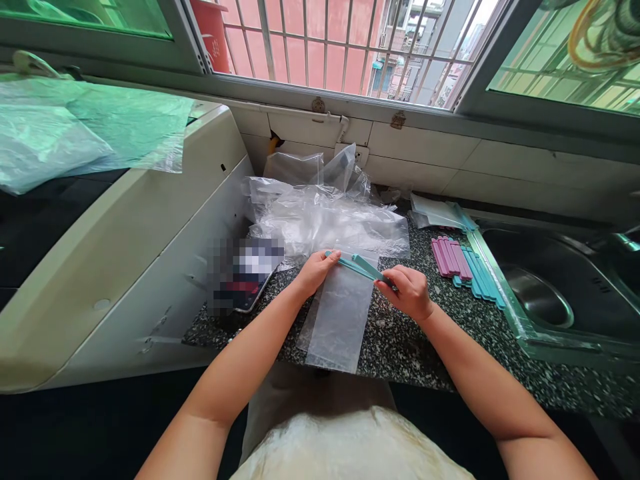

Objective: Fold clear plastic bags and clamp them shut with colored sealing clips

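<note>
In the middle of the frame I hold a teal sealing clip (359,267) across the top edge of a clear plastic bag (337,317). The bag lies flat on the speckled worktop (400,340), its lower end reaching the worktop's near edge. My left hand (316,270) pinches the left end of the clip between thumb and fingertips. My right hand (410,292) is curled around the clip's right end, fingers folded down over it. The clip looks slightly parted, two thin bars meeting near my right hand, with the bag's top edge at them; whether the edge sits between the bars I cannot tell.

Just behind the bag, toward the upper middle of the frame, a crumpled heap of clear plastic bags (325,213) rests against the tiled wall. To the right of my right hand, a row of pink clips (450,257) lies side by side, with a row of teal clips (480,273) touching it on the right, close to the rim of the steel sink (530,333) in the right part of the frame. Behind those rows sits a small flat stack of bags (437,212). Left of my left hand lies a blurred-out flat object (245,273) on the worktop. A large white appliance (125,247) fills the left of the frame, with a green-tinted plastic sheet (75,133) draped on top of it. A barred window (330,47) runs along the top.
</note>
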Demonstrator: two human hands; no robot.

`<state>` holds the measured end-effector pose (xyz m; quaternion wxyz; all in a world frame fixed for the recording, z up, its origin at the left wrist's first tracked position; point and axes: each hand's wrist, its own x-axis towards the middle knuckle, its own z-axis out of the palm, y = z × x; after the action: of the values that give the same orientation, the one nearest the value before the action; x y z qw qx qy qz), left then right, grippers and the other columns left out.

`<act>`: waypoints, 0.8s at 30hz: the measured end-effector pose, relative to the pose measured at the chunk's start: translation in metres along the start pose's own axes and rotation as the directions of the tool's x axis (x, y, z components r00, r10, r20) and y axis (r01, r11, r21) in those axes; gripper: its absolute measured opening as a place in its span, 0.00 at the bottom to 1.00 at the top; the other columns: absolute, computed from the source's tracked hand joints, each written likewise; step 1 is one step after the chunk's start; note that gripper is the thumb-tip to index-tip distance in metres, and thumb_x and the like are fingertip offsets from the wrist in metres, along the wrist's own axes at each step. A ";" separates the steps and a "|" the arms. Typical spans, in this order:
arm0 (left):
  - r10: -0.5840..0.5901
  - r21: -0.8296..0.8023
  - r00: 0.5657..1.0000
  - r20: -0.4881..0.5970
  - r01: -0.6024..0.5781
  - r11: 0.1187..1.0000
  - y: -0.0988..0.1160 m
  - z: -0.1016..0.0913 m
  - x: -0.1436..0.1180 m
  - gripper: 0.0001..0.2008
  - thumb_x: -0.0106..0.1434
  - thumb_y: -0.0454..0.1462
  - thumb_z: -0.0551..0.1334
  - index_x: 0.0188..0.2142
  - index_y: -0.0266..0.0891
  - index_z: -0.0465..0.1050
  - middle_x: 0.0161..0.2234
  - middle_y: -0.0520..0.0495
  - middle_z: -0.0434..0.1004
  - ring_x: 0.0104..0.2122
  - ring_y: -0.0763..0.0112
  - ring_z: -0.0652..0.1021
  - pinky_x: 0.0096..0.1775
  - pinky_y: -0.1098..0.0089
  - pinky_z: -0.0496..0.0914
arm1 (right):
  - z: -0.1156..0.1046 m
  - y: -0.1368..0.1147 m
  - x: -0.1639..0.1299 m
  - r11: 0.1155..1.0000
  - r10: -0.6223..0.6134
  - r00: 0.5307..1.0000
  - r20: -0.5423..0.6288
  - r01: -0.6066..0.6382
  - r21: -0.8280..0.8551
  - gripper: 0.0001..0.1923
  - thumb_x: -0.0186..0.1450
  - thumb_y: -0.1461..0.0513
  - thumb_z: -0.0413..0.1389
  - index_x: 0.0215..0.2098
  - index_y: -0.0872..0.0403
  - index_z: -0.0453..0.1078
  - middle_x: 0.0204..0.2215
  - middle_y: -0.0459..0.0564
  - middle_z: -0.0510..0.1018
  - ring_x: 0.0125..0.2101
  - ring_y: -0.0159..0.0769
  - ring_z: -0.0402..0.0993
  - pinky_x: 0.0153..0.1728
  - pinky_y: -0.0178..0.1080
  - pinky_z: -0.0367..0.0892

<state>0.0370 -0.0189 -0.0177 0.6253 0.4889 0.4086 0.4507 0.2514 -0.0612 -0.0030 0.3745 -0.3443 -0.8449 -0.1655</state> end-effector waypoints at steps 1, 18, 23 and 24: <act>0.001 -0.003 1.000 0.001 -0.001 1.000 0.000 0.000 0.000 0.19 0.47 0.51 0.62 0.21 0.35 0.66 0.18 0.55 0.60 0.21 0.78 0.58 0.24 0.75 0.52 | -0.001 0.000 0.000 1.000 0.004 1.000 0.001 -0.004 0.000 0.06 0.63 0.60 0.52 0.30 0.54 0.65 0.17 0.44 0.69 0.18 0.27 0.63 0.22 0.31 0.58; -0.006 -0.004 0.997 -0.072 0.006 1.000 0.004 -0.001 0.000 0.17 0.46 0.47 0.64 0.21 0.35 0.66 0.17 0.56 0.60 0.19 0.80 0.59 0.23 0.75 0.52 | -0.008 0.003 0.003 0.996 0.062 0.997 -0.040 -0.059 0.060 0.02 0.62 0.63 0.52 0.31 0.54 0.63 0.18 0.43 0.68 0.19 0.27 0.64 0.22 0.31 0.60; -0.035 -0.055 0.996 -0.081 0.031 0.998 0.004 -0.002 0.001 0.16 0.46 0.46 0.64 0.20 0.35 0.65 0.15 0.56 0.59 0.17 0.81 0.58 0.21 0.75 0.50 | -0.010 0.005 0.004 0.994 0.080 0.995 -0.063 -0.075 0.081 0.02 0.63 0.63 0.51 0.31 0.53 0.63 0.19 0.44 0.70 0.20 0.28 0.66 0.22 0.31 0.62; -0.041 -0.064 0.996 -0.082 0.035 0.997 0.004 -0.003 0.001 0.16 0.46 0.46 0.64 0.20 0.35 0.64 0.15 0.57 0.59 0.16 0.81 0.58 0.21 0.75 0.50 | -0.010 0.005 0.004 0.993 0.085 0.994 -0.070 -0.079 0.091 0.02 0.62 0.63 0.52 0.31 0.53 0.63 0.19 0.44 0.70 0.20 0.28 0.67 0.22 0.31 0.62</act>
<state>0.0341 -0.0169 -0.0140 0.6312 0.4422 0.4291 0.4711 0.2586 -0.0613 0.0066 0.4266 -0.3555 -0.8222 -0.1250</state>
